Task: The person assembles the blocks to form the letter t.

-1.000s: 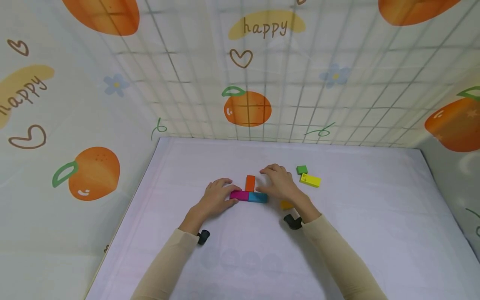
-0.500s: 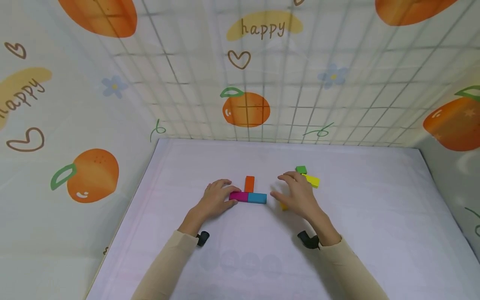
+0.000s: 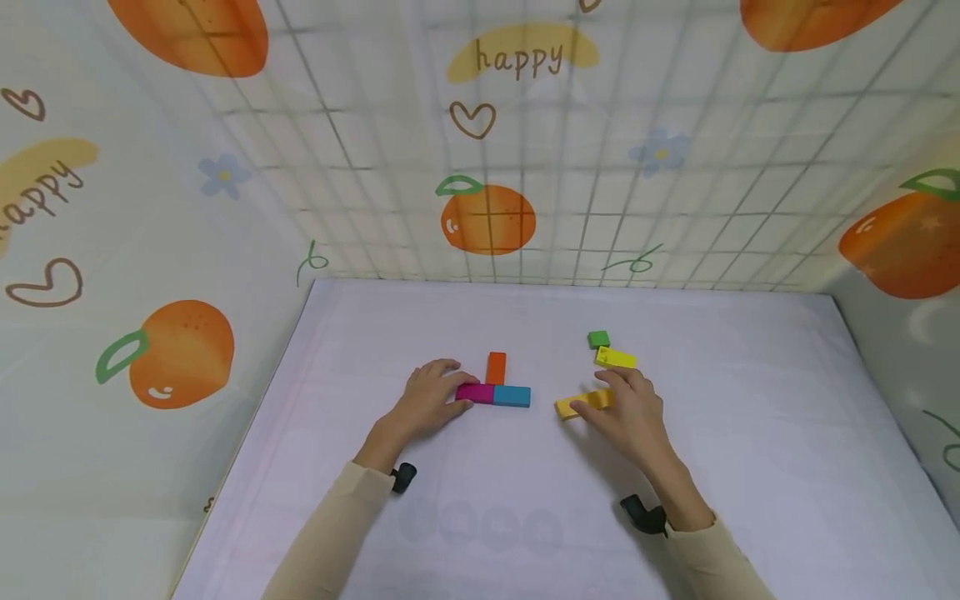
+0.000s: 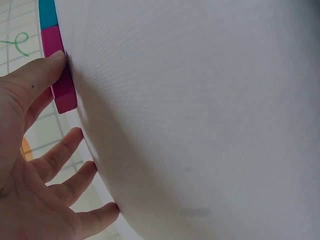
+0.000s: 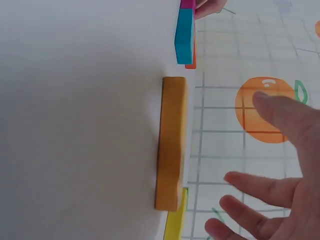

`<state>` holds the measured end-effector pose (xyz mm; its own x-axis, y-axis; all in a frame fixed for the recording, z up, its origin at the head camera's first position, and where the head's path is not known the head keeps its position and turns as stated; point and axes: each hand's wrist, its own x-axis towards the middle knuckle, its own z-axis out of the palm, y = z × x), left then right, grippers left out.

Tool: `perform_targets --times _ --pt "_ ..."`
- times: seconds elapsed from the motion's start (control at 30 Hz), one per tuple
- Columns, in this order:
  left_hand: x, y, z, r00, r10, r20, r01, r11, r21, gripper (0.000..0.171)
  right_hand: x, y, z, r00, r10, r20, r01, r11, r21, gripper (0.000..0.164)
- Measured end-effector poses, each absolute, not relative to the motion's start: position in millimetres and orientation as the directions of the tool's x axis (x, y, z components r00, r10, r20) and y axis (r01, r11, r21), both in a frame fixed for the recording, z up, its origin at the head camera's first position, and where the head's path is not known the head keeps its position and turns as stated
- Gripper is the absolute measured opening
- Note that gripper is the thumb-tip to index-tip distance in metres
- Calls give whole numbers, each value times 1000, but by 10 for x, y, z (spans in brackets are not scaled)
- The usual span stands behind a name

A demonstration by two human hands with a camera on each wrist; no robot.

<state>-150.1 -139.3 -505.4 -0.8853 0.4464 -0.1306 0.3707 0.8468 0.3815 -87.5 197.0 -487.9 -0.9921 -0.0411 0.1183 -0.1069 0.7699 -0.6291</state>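
Observation:
My left hand (image 3: 431,400) pinches the magenta block (image 4: 59,90) between thumb and index finger, its other fingertips down on the white table. End to end with the magenta block lies a blue block (image 3: 512,397). An orange block (image 3: 496,367) stands out from the far side of this row, near where the two meet. Over the long yellow-orange block (image 5: 171,145) hovers my right hand (image 3: 633,415), fingers spread and apart from it in the right wrist view. In the head view that hand covers the block's right end.
Behind the right hand lie a yellow block (image 3: 616,357) and a small green block (image 3: 598,339), close together. A patterned cloth wall with a grid (image 3: 495,275) rises at the table's far edge (image 3: 420,281).
My right hand has moved from beside the orange and blue blocks to the right and toward me, over the yellow-orange block, now more exposed. The left hand has stayed on the magenta block.

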Motion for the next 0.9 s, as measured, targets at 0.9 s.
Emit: perform_targets --times 0.9 --pt "-1488 -1396 -5062 -882 459 -101 388 833 394 36 -752 1831 -5103 -999 52 -10 52 951 -304 89"
